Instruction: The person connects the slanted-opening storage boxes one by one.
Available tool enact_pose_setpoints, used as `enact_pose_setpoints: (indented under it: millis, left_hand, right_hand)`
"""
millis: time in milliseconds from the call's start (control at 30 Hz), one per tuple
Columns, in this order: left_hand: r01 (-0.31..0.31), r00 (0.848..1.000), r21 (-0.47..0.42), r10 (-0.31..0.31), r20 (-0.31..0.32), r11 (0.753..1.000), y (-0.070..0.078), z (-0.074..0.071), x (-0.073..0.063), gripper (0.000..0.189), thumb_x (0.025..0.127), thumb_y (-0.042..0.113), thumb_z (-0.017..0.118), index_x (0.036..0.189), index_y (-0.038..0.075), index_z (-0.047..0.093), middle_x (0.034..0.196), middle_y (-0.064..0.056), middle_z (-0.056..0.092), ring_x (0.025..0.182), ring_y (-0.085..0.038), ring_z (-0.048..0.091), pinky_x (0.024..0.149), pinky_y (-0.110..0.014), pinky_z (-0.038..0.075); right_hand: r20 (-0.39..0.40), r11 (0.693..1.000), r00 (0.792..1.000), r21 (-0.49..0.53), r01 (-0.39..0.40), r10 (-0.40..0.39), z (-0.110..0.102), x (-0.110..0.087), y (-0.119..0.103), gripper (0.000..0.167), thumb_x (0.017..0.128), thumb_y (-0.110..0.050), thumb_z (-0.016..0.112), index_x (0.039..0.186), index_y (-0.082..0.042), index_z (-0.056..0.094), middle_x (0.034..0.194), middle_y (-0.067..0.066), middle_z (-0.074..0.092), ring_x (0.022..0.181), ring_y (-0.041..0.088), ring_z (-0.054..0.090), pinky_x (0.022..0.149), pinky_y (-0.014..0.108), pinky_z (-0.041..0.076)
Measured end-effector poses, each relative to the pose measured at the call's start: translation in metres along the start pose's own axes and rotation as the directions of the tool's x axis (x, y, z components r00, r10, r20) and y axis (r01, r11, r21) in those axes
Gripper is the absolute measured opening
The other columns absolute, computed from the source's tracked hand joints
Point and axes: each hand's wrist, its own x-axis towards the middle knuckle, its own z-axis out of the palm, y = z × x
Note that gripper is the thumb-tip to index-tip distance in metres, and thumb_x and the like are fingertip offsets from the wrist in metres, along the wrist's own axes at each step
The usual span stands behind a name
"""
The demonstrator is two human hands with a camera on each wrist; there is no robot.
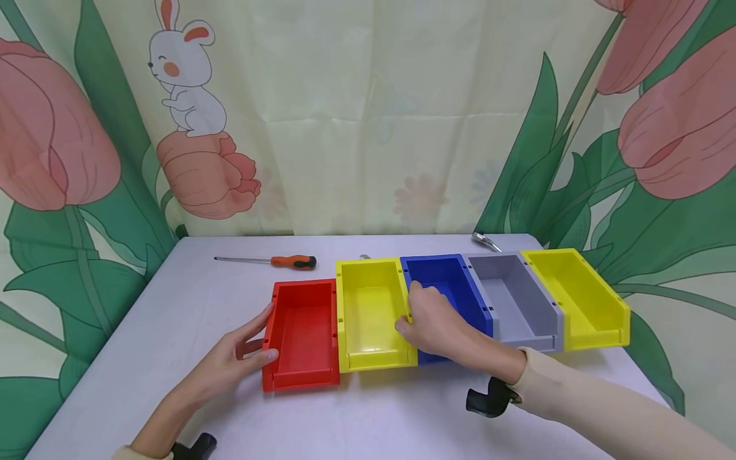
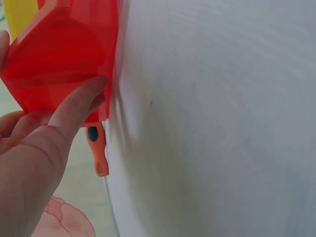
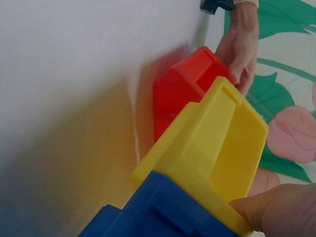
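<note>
Five open-front plastic bins stand side by side in a stepped row. My left hand (image 1: 232,354) lies against the outer left wall of the red bin (image 1: 305,332), its fingers and thumb spread along that side, as the left wrist view also shows. Beside it is a yellow bin (image 1: 376,319). My right hand (image 1: 439,319) pinches this yellow bin's right wall, thumb on the yellow side and fingers over the neighbouring blue bin (image 1: 448,281). The fingertips inside the blue bin are partly hidden. In the right wrist view the thumb (image 3: 276,210) rests on the yellow rim.
Right of the blue bin stand a grey bin (image 1: 508,294) and another yellow bin (image 1: 581,294). An orange-handled screwdriver (image 1: 293,261) lies behind the red bin. A metal ratchet-like tool (image 1: 485,241) lies behind the grey bin. All are on a white-covered table (image 1: 190,287) before a printed curtain.
</note>
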Motion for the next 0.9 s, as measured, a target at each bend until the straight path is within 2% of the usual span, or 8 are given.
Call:
enact_pose_setpoints:
  millis: [300, 500, 667, 767, 900]
  left_hand:
    - [-0.009, 1.000, 0.000, 0.009, 0.011, 1.000, 0.0015, -0.0008, 0.0010, 0.095, 0.096, 0.031, 0.079, 0.171, 0.023, 0.022, 0.177, -0.013, 0.025, 0.143, -0.048, 0.054, 0.096, -0.035, 0.065]
    - [0.000, 1.000, -0.003, 0.000, 0.011, 1.000, 0.0028, 0.0000, 0.0027, 0.095, 0.096, 0.030, 0.079, 0.171, 0.024, 0.022, 0.177, -0.014, 0.025, 0.143, -0.048, 0.055, 0.095, -0.035, 0.065]
    - [0.006, 1.000, -0.005, -0.006, 0.003, 1.000, 0.0023, 0.0014, 0.0033, 0.096, 0.095, 0.032, 0.080, 0.171, 0.026, 0.021, 0.177, -0.012, 0.025, 0.143, -0.048, 0.054, 0.095, -0.036, 0.065]
    - [0.002, 1.000, -0.010, -0.002, 0.001, 1.000, 0.0010, 0.0019, 0.0022, 0.096, 0.095, 0.032, 0.080, 0.171, 0.026, 0.021, 0.177, -0.012, 0.025, 0.143, -0.047, 0.054, 0.094, -0.035, 0.065]
    - [0.004, 1.000, -0.023, -0.004, 0.001, 1.000, -0.0007, 0.0025, 0.0001, 0.096, 0.095, 0.031, 0.080, 0.171, 0.027, 0.021, 0.177, -0.013, 0.024, 0.143, -0.047, 0.054, 0.092, -0.035, 0.066]
  right_hand:
    - [0.022, 0.996, 0.997, -0.056, -0.066, 0.067, 0.0050, 0.0022, -0.0002, 0.058, 0.095, -0.013, 0.077, 0.141, 0.010, 0.050, 0.099, 0.015, 0.068, 0.070, 0.016, 0.066, 0.065, 0.026, 0.065]
    - [0.017, 0.996, 0.998, -0.071, -0.061, 0.062, 0.0053, 0.0021, 0.0004, 0.059, 0.095, -0.013, 0.078, 0.142, 0.012, 0.050, 0.096, 0.015, 0.068, 0.068, 0.016, 0.066, 0.065, 0.027, 0.065]
    - [0.021, 0.996, 0.998, -0.071, -0.059, 0.061, 0.0055, 0.0022, 0.0029, 0.056, 0.096, -0.014, 0.077, 0.139, 0.011, 0.051, 0.089, 0.012, 0.066, 0.067, 0.015, 0.065, 0.061, 0.024, 0.063]
    - [0.028, 0.997, 0.998, -0.056, -0.052, 0.053, 0.0058, 0.0013, 0.0055, 0.059, 0.097, -0.014, 0.075, 0.142, 0.012, 0.049, 0.087, 0.010, 0.064, 0.066, 0.015, 0.064, 0.059, 0.022, 0.060]
    - [0.055, 0.997, 0.997, -0.061, -0.042, 0.046, 0.0020, -0.0006, 0.0078, 0.058, 0.099, -0.021, 0.074, 0.142, 0.011, 0.050, 0.083, 0.009, 0.063, 0.063, 0.014, 0.063, 0.056, 0.020, 0.056]
